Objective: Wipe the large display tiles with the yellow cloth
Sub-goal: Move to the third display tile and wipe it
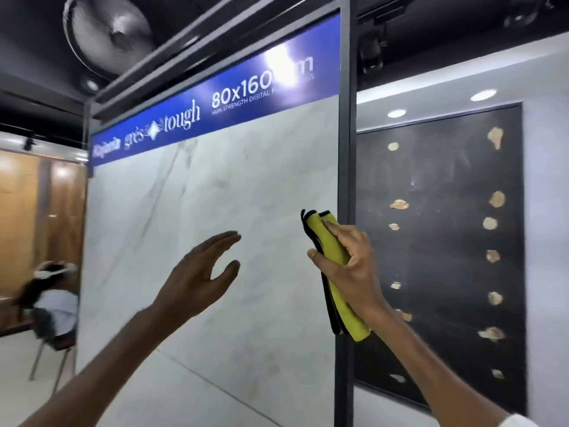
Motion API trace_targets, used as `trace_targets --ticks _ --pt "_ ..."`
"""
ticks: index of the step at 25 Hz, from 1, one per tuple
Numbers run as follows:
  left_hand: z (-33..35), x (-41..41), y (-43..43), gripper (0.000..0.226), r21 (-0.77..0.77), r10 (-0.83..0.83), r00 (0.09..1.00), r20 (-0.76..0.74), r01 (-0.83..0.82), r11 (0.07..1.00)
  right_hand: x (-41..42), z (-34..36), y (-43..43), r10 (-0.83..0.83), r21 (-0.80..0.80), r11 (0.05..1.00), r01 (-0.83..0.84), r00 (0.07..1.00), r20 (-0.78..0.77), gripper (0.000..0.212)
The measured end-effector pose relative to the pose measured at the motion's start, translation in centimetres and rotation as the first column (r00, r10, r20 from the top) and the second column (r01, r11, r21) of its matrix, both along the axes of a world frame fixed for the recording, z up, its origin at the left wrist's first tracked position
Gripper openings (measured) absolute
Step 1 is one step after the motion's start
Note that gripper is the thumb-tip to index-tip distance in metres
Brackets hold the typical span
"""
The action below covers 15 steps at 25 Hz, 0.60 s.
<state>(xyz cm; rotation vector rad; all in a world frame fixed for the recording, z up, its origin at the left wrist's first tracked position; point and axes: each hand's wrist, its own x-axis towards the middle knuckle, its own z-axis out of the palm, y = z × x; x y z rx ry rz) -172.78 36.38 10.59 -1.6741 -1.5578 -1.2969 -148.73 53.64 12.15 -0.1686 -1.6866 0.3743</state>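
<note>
The yellow cloth (331, 241), folded into a long pad, is clamped in the right hand (348, 266), thumb on one edge and fingers across its face. Its long axis runs roughly up and down. The grip sits beside the black frame post (346, 149), so the white marble-look tile (191, 303) spreads leftward from it. The left hand (200, 272) hovers left of the grip, fingers apart, holding nothing.
</note>
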Motion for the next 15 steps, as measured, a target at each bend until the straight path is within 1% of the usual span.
trace_targets --ticks 3,6,10,12,14,15 --pt "0.6 -2.5 5.8 0.059 0.051 -0.137 0.991 -0.001 0.136 0.989 -1.7 0.9 1.8 -0.122 0.076 0.99 0.123 0.992 -0.019 0.059" --pt "2.8 -4.4 10.5 0.059 0.082 -0.17 0.983 -0.071 0.176 0.981 -3.3 2.7 3.4 -0.205 0.147 0.966 0.213 0.976 -0.069 0.059" --pt "6.3 -6.5 15.0 0.06 0.179 -0.223 0.957 -0.184 0.256 0.95 -6.6 4.4 5.4 -0.368 0.271 0.878 0.395 0.918 -0.147 0.059" --pt "7.4 -7.2 17.2 0.06 0.231 -0.182 0.937 -0.299 0.256 0.938 -8.1 5.4 6.2 -0.467 0.353 0.788 0.505 0.863 -0.192 0.057" --pt "8.3 -8.5 19.9 0.06 0.283 -0.13 0.907 -0.4 0.257 0.924 -9.3 6.6 7.1 -0.587 0.446 0.634 0.632 0.769 -0.255 0.056" --pt "8.8 -9.2 21.3 0.06 0.302 -0.116 0.895 -0.431 0.264 0.916 -10.0 7.2 7.3 -0.637 0.461 0.569 0.681 0.719 -0.277 0.057"
